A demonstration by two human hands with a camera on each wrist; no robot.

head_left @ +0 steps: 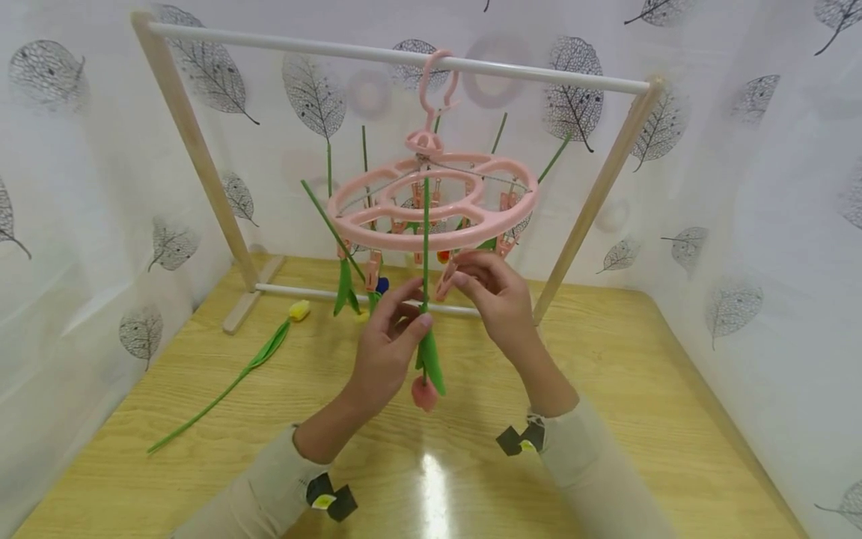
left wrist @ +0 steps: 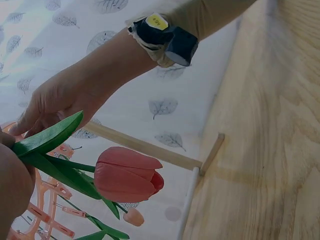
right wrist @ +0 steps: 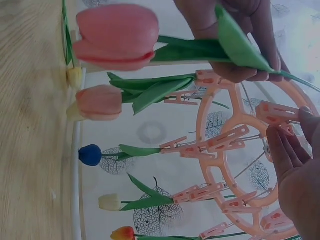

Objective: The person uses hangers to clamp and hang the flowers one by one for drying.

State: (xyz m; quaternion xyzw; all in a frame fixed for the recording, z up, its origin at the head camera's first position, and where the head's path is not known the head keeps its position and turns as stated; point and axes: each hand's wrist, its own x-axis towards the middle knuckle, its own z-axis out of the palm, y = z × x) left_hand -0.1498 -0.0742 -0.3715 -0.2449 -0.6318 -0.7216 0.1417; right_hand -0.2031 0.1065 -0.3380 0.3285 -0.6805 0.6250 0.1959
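Note:
My left hand pinches the green stem of a pink tulip, which hangs bloom down in front of a round pink clip hanger. In the right wrist view the same tulip lies across the top, its leaves against the left hand. My right hand pinches a pink clothespin under the hanger's near rim. The tulip's stem rises past the rim, apart from that clothespin. Other clips hold tulips upside down, among them a blue tulip and a white tulip.
The hanger hooks over the white top bar of a stand with wooden legs. A yellow tulip lies on the wooden table at the left. A leaf-printed curtain surrounds the table at the back and sides.

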